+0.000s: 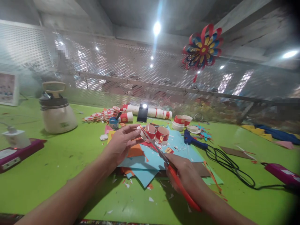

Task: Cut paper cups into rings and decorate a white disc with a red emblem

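Note:
My left hand [122, 139] pinches a small red-and-white paper piece [141, 128] between thumb and fingertips. My right hand [181, 170] is wrapped round the red handles of the scissors [161, 153], whose blades point up and left and reach the paper piece. Just behind the blades, two cut red-and-white paper cup rings, one of them a red ring [162, 135], stand on light blue paper sheets [134, 163]. An orange paper piece [136, 150] and small scraps lie on the sheets beneath my hands.
A blue glue gun [194, 140] with a black cable lies on the green table [82, 175] at right. Behind are a phone [142, 114], paper cups [179, 121] and a blue jar [114, 123]. A large jug [58, 112] and a purple power strip [21, 153] stand left.

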The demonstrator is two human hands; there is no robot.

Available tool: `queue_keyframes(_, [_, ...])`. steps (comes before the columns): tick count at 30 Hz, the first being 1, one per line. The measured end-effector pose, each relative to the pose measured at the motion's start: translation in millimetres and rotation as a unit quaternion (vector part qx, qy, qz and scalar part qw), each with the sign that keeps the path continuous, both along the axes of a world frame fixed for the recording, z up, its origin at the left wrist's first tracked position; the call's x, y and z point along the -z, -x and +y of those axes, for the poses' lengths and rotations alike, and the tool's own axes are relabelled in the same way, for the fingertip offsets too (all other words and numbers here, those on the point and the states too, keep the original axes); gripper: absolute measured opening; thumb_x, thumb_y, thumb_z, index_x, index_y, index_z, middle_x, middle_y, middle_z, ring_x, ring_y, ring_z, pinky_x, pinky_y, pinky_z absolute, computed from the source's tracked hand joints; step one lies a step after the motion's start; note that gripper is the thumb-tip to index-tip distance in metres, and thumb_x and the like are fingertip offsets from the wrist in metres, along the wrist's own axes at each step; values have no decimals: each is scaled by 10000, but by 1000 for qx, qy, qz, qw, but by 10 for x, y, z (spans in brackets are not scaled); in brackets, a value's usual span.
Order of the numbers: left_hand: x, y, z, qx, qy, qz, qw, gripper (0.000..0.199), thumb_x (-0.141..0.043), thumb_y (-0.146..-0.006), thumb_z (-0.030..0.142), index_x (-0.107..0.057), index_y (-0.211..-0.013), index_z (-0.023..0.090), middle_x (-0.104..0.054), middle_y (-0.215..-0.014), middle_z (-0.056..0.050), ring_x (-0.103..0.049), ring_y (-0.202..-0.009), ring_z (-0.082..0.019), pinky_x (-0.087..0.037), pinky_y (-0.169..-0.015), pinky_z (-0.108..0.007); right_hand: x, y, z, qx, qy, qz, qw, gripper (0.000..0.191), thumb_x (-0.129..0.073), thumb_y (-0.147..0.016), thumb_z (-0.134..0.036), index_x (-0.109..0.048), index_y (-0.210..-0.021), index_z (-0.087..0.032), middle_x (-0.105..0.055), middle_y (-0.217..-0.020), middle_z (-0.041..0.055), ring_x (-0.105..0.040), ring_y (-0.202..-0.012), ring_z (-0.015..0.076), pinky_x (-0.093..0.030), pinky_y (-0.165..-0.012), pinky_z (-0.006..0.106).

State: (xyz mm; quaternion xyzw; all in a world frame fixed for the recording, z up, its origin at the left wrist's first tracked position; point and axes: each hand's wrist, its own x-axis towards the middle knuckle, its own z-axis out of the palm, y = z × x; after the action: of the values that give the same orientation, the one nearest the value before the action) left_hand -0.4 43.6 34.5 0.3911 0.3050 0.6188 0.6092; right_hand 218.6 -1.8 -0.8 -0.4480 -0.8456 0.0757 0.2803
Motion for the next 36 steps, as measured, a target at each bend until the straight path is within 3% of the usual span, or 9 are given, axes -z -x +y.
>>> queue_keyframes(25, [-24,-36,-51,9,3,2,1000,145,-743,-730,126,-681,-858,104,-744,-797,-99,-704,-730,-187,-566,-736,-316,-23,32,-57,11,-1,-17,1000,154,-436,-774,-57,-548,-753,-161,-578,-635,14,-467,-559,138,-319,-539,232])
queue_keyframes(36, [-23,5,-19,-4,6,4,1000,229,-800,-661,132,-686,-857,103,-741,-813,-96,-700,-777,-201,-549,-765,-335,-8,-2,-18,2,15,-8,1000,173,-433,-846,-113,-594,-870,-170,-628,-728,36,-527,-633,168,-374,-603,260])
